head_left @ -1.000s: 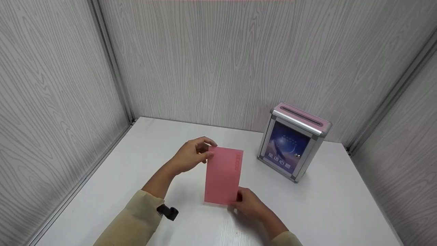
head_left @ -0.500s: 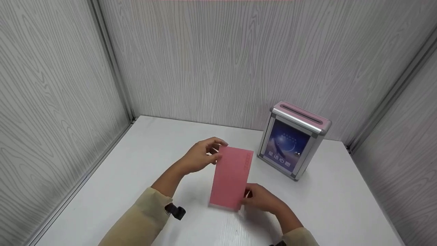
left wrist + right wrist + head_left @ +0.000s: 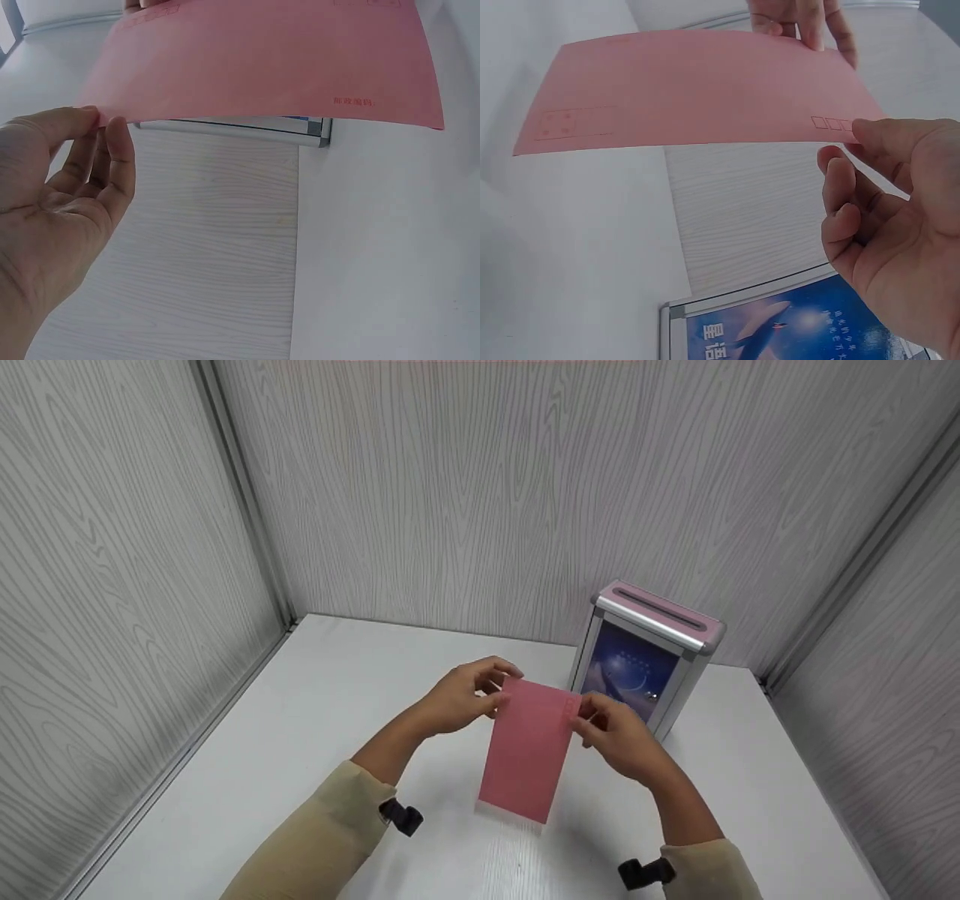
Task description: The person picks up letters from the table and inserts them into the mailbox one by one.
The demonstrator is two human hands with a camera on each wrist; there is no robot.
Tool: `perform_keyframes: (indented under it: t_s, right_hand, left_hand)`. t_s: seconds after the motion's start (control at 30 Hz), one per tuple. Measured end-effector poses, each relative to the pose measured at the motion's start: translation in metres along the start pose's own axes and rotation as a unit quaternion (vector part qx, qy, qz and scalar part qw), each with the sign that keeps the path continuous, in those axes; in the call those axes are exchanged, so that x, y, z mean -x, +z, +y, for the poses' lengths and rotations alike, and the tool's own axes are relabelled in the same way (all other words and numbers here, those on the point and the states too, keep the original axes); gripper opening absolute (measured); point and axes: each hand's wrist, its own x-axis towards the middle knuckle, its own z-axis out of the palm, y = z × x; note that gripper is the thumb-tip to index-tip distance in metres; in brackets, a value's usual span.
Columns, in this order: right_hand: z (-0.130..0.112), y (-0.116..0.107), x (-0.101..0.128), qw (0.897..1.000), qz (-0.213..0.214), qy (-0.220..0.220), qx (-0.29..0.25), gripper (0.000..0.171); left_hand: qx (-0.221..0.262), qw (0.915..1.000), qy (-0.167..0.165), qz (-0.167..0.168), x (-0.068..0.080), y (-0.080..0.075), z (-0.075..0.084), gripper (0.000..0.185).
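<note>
A pink envelope point(image 3: 529, 750) with printed postcode boxes hangs over the table, its lower edge tilted down to the right. My left hand point(image 3: 466, 697) pinches its upper left corner between thumb and fingers. At the upper right edge, my right hand point(image 3: 619, 737) holds it with the thumb on the front, beside the printed boxes seen in the right wrist view. The other right fingers curl below the edge. Behind the right hand stands a silver-framed box point(image 3: 690, 679) with a pink top, a slot point(image 3: 660, 609) and a blue poster; the hand hides its lower front.
The white tabletop point(image 3: 300, 720) stretches round the envelope. Grey wood-grain panels point(image 3: 450, 495) rise behind and on both sides. A black wrist camera point(image 3: 402, 816) sits at the left cuff, another point(image 3: 646, 874) at the right.
The envelope and left hand have shifted right. My right hand has gone from the envelope's lower right edge up to its upper right edge.
</note>
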Motion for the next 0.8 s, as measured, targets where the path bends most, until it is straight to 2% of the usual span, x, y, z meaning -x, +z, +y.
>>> perform_keyframes:
  t_s: [0.2,0.4,0.57,0.8]
  right_hand:
    - [-0.008,-0.012,0.002,0.999,0.038,-0.023,-0.002,0.010]
    - [-0.010,-0.022,0.006,0.998,0.061,-0.028,0.001,0.011]
    - [-0.011,-0.028,0.007,0.997,0.075,-0.030,0.004,0.015]
    - [-0.012,-0.037,0.011,0.995,0.092,-0.020,0.016,0.018]
  left_hand:
    - [-0.003,0.9998,0.018,-0.009,-0.009,0.002,0.010,0.035]
    - [-0.042,0.9985,0.035,-0.010,-0.017,0.003,0.017,0.021]
    - [-0.080,0.9964,0.029,-0.008,-0.023,0.004,0.025,0.016]
    - [-0.082,0.9965,0.008,-0.017,-0.034,0.007,0.038,0.019]
